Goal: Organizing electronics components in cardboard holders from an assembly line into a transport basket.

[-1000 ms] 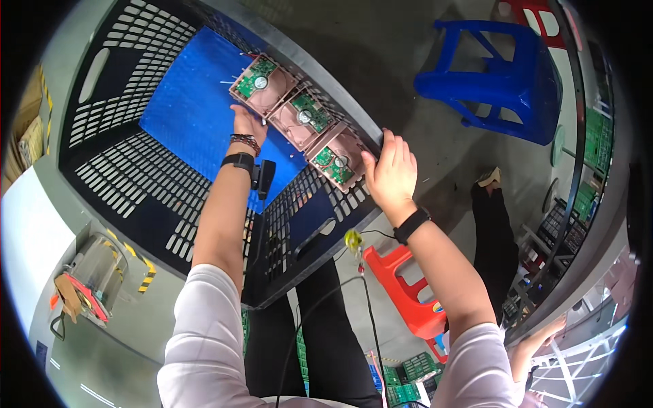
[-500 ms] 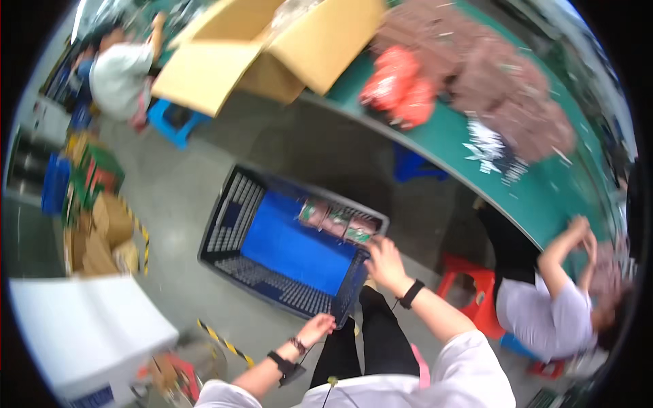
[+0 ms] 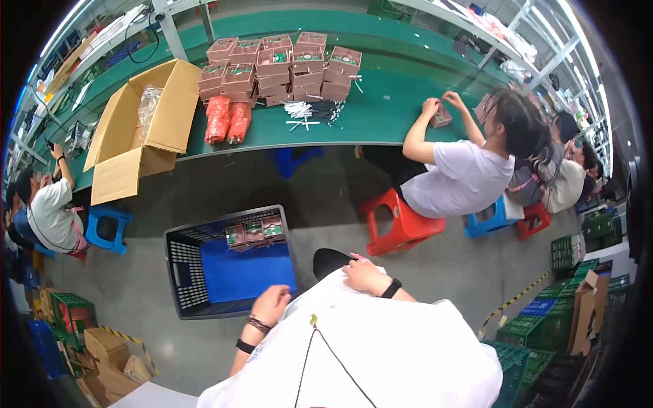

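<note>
A dark grey plastic crate (image 3: 178, 292) with a blue base stands on the floor in front of me. Several brown boxes with green circuit boards (image 3: 254, 233) sit in a row inside it, along its far right side. My left hand (image 3: 271, 304) is by the crate's near right corner, its fingers loosely bent and nothing seen in them. Over my lap is my right hand (image 3: 365, 277), apart from the crate, with loosely bent fingers and nothing seen in them. A small pink thing (image 3: 358, 257) shows just beyond it; whether they touch is unclear.
A green workbench (image 3: 381, 126) carries stacked brown boxes (image 3: 274, 61), red plastic-wrapped bundles (image 3: 228, 121), white strips (image 3: 299, 110) and an open carton (image 3: 173, 115). A co-worker (image 3: 462, 173) sits on a red stool (image 3: 398, 221) at right. Green crates (image 3: 537, 319) stand farther right.
My view has swung up and turned, showing more of the bench. My right hand has left the crate's rim and come back to my lap. The left hand has stayed near the crate's corner.
</note>
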{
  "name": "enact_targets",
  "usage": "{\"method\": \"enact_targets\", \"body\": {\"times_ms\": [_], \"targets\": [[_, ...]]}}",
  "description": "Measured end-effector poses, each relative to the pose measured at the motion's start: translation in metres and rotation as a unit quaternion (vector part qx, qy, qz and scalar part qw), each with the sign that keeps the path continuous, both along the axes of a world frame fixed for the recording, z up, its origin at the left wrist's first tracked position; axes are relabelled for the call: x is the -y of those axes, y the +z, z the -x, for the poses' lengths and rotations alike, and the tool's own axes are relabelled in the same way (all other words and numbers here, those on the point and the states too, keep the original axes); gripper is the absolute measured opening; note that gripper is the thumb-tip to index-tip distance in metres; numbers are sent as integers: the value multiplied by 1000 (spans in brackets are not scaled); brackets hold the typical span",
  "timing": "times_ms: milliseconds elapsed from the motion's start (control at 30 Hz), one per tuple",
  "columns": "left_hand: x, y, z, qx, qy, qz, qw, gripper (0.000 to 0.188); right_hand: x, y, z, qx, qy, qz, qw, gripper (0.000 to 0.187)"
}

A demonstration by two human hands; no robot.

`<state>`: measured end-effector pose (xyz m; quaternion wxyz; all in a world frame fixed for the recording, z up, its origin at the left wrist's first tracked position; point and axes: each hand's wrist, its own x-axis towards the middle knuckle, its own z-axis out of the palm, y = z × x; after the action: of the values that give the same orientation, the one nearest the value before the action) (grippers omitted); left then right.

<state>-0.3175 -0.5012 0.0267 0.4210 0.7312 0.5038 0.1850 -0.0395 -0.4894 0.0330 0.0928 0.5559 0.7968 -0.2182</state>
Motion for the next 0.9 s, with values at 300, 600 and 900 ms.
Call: {"method": "enact_targets", "body": {"times_ms": [300,600,900], "targets": [[-110,36,-51,215,154,93,960,18,-172,74,-28,-289,-78,-140,944,21],[-335,38,-235,379,67,151,910,24,-458,80,-191,-458,-306,-341,761,12],[-523,3,-353,594,457,426,507,48,-622,-16,-258,-584,-468,64,660,28]]}}
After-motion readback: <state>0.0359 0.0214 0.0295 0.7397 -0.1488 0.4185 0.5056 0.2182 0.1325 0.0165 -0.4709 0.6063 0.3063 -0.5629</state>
